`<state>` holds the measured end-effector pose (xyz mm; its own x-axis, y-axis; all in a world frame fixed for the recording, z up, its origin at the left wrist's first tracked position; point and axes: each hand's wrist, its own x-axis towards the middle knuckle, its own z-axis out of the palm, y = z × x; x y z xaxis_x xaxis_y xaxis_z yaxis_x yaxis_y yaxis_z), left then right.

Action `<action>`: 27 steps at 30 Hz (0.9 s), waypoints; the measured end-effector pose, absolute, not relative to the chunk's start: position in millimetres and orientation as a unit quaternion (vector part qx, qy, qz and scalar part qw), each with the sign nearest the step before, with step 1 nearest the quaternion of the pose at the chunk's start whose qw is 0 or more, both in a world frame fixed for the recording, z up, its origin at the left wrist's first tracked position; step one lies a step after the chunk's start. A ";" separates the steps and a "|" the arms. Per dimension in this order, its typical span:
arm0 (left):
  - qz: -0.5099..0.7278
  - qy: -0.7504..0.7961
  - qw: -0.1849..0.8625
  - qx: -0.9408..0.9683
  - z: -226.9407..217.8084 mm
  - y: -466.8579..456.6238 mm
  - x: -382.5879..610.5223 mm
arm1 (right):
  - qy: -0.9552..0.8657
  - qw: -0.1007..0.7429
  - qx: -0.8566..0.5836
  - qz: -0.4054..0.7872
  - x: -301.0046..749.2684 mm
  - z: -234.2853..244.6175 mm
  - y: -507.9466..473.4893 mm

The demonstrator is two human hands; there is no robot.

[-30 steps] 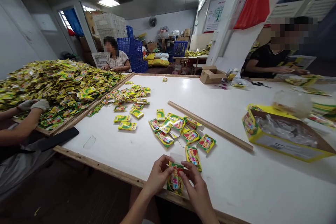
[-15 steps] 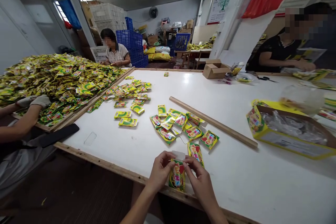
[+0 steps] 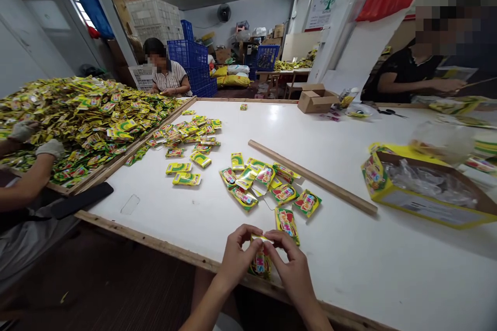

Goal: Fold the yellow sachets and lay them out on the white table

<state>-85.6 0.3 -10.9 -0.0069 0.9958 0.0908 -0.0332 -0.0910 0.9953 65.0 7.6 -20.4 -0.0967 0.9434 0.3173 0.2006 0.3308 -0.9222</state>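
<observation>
Packet (image 3: 260,265) held at the table's (image 3: 388,269) near edge, on the wearer's side of the stick (image 3: 310,175). Left hand (image 3: 235,256): thumb and fingers pinching its upper left. Right hand (image 3: 292,264): same pinch, upper right; both sets of fingertips nearly meet at the top end. Loose packet (image 3: 287,225) just ahead of right hand, also on stick's near side. Cluster (image 3: 248,177) close left of stick; second group (image 3: 190,137) farther left. Display box (image 3: 427,208), right of stick, contains clear bags (image 3: 423,181). Carton (image 3: 315,103) beyond stick. Large pile (image 3: 77,108) well left of stick; another person's gloved hands (image 3: 50,149) at it.
</observation>
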 end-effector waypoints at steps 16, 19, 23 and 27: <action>0.531 0.496 0.523 0.446 -8.4 8.1 -80.3 | -0.561 0.473 -0.484 0.478 61.1 -11.4 17.2; 0.526 0.490 0.527 0.452 -10.7 6.9 -82.9 | -0.568 0.480 -0.477 0.469 63.1 -11.8 15.3; 0.517 0.485 0.507 0.491 -12.3 1.6 -88.7 | -0.589 0.480 -0.469 0.449 67.6 -14.4 6.3; 0.512 0.485 0.478 0.524 -10.2 -4.6 -89.5 | -0.593 0.463 -0.461 0.470 62.3 -18.7 -2.2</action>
<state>-89.5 -4.6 -10.2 0.0052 0.9974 0.0717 0.0194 -0.0717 0.9972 62.3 -2.2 -18.7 -0.1457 0.9826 0.1152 0.1111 0.1319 -0.9850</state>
